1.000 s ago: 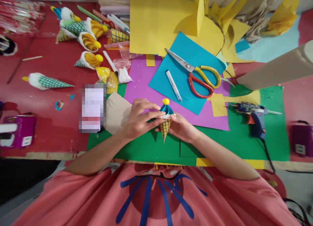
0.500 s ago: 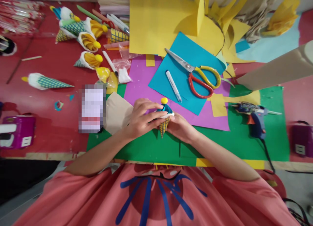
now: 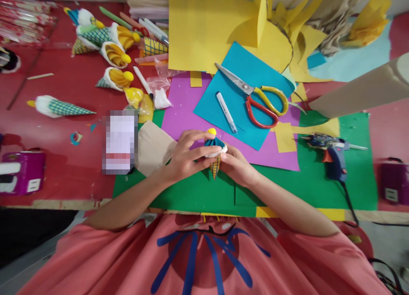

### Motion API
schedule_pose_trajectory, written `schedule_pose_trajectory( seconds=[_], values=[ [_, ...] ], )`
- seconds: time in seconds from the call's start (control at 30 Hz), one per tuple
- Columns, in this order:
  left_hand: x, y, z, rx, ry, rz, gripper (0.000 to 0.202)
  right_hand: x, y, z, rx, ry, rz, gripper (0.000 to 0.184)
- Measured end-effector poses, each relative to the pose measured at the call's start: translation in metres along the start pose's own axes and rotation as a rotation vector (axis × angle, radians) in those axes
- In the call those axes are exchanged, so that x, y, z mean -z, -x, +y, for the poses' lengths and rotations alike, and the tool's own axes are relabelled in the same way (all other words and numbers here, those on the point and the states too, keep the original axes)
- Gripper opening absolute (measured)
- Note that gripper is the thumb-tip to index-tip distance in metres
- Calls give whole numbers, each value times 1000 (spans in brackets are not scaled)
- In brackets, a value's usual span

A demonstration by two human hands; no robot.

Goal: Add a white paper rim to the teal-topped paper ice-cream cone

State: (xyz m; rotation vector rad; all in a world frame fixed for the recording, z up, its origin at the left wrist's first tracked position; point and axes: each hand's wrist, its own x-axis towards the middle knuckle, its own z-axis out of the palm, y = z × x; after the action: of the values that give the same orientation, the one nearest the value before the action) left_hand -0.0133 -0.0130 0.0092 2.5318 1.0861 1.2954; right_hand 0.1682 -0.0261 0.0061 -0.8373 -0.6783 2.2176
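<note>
Between my two hands is a small paper ice cream cone, its tip pointing toward me. The cone is yellow with a dark grid, has a white rim, a pleated blue top and a yellow ball at the far end. My left hand closes on its rim and top from the left, fingers laid across the blue pleats. From the right, my right hand pinches the white rim with the thumb; its other fingers are partly hidden behind the cone. Just beyond lie a capped marker and large scissors on blue paper.
Several finished paper cones lie at the far left, with a single green-checked cone nearer. A phone is left of my hands. A glue gun rests at right, near a tall roll. Yellow sheets fill the back.
The cone has tilted slightly between my hands, its yellow ball shifting a little left and its tip a little right. More blue pleats show. Both hands keep their hold.
</note>
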Motion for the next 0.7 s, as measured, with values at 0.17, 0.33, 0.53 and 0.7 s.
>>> schedule_pose_trajectory(
  seconds=[0.17,0.33,0.53,0.7],
  values=[
    [0,1,1,-1,37,11,21,-2,0,0,16,3,21,44],
    [2,7,1,128,28,-22,33,-2,0,-2,26,-31,-5,51],
    [2,8,3,166,44,3,14,0,0,1,-8,-40,-58,53],
    [3,5,3,128,175,-1,15,-1,1,3,2,-39,-14,52]
  ],
)
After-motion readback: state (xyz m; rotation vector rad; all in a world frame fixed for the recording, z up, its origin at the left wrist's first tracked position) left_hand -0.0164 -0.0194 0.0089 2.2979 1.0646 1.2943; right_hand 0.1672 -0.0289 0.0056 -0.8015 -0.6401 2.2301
